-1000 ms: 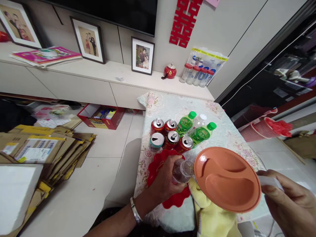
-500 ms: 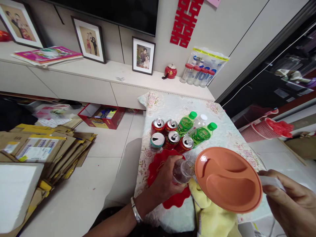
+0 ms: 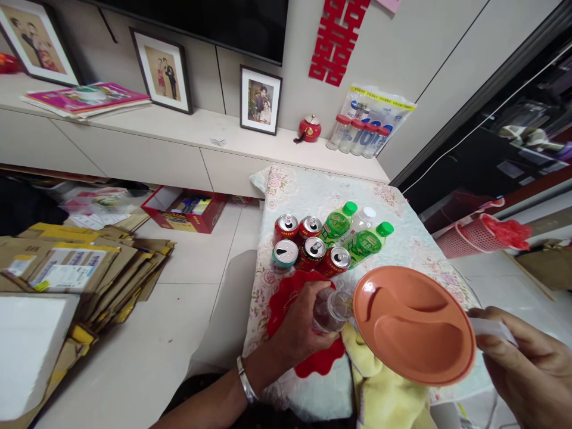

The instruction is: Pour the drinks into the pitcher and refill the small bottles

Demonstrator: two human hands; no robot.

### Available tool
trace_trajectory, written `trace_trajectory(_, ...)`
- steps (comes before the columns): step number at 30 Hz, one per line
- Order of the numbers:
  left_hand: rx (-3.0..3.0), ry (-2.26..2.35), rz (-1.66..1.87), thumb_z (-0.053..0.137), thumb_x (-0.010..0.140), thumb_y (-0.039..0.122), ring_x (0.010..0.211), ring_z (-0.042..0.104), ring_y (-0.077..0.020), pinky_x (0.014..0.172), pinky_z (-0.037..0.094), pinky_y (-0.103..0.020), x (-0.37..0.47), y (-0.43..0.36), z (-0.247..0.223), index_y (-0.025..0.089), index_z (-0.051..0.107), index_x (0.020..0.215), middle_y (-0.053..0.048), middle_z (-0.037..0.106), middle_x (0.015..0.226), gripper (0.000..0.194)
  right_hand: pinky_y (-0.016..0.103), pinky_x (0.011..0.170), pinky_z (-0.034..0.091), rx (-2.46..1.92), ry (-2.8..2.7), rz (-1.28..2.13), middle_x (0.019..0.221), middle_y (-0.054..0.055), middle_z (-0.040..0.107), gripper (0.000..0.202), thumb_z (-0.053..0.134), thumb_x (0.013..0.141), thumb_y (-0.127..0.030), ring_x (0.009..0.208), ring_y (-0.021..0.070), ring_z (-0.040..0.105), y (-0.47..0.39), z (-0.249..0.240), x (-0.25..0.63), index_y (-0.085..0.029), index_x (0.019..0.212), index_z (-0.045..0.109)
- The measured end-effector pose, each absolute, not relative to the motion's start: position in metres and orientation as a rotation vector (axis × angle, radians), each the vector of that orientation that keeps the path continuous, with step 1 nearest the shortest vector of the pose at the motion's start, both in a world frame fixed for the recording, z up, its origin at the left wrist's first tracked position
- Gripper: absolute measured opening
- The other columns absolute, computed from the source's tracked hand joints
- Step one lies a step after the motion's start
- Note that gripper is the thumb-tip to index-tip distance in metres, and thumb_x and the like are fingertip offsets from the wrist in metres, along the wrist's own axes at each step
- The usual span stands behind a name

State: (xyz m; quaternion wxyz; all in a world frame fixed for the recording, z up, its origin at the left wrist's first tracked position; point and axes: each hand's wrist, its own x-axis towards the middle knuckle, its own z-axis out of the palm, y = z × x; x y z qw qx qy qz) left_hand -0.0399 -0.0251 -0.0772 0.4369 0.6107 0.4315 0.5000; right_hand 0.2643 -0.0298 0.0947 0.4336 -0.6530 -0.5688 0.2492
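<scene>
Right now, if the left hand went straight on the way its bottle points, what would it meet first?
Probably the orange dish, just beyond the mouth of the bottle; whether they touch is unclear.

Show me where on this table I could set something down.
Bare tablecloth shows between the capped bottles and the white cabinet, and right of the bottles, beyond the orange dish. Crowded: around the cans, and nearer, where left hand, red scalloped piece and yellow cloth cluster.
</scene>
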Motion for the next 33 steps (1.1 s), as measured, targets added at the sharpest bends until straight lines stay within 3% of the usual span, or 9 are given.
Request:
trace_trajectory(5, 1.519, 1.074, 1.222, 0.086, 0.073, 0.019, 0.121, 0.076, -0.0356, 0.106, 0.066, -0.05, -0.0411, -0.0258, -0.0723, 0.028, 0.053, 0.146, -0.011, 0.073, 0.139, 0.08, 0.027, 0.057, 0.052, -1.554, -1.438, 0.691, 0.078, 0.008, 0.068, 0.043, 0.1, 0.073, -0.061, 0.068, 0.0238, 0.061, -0.0295, 0.0938, 0.2669, -0.023, 0.076, 0.082)
trace_trajectory(10, 1.52, 1.084, 1.205, 0.087, 0.071, 0.019, 0.125, 0.074, -0.0352, 0.109, 0.065, -0.049, -0.0404, -0.0261, -0.0714, 0.032, 0.05, 0.146, -0.01, 0.072, 0.141, 0.085, 0.025, 0.054, 0.048, -1.54, -1.482, 0.669, 0.074, 0.006, 0.066, 0.044, 0.099, 0.076, -0.062, 0.063, 0.0204, 0.057, -0.0297, 0.0982, 0.2652, -0.022, 0.074, 0.081)
trace_trajectory(16, 1.526, 1.062, 1.205, 0.088, 0.072, 0.021, 0.124, 0.075, -0.0352, 0.108, 0.065, -0.049, -0.0412, -0.0248, -0.074, 0.031, 0.05, 0.147, -0.011, 0.072, 0.14, 0.084, 0.027, 0.062, 0.054, -1.518, -1.485, 0.749, 0.084, 0.007, 0.072, 0.037, 0.098, 0.081, -0.058, 0.071, 0.0242, 0.066, -0.0302, 0.0985, 0.2669, -0.023, 0.083, 0.085)
trace_trajectory(24, 1.533, 1.061, 1.219, 0.09, 0.071, 0.02, 0.123, 0.075, -0.0372, 0.108, 0.065, -0.052, -0.0411, -0.0241, -0.074, 0.034, 0.049, 0.146, -0.01, 0.072, 0.139, 0.087, 0.027, 0.057, 0.051, -1.546, -1.457, 0.673, 0.089, 0.009, 0.076, 0.041, 0.102, 0.072, -0.058, 0.067, 0.0238, 0.064, -0.0273, 0.0982, 0.2697, -0.022, 0.08, 0.086)
trace_trajectory(33, 1.521, 1.061, 1.234, 0.085, 0.072, 0.02, 0.123, 0.075, -0.0367, 0.106, 0.066, -0.055, -0.0408, -0.0252, -0.0734, 0.027, 0.053, 0.146, -0.012, 0.073, 0.139, 0.081, 0.026, 0.063, 0.051, -1.505, -1.51, 0.784, 0.084, 0.006, 0.069, 0.035, 0.096, 0.085, -0.054, 0.071, 0.0212, 0.061, -0.0299, 0.0995, 0.2657, -0.022, 0.082, 0.083)
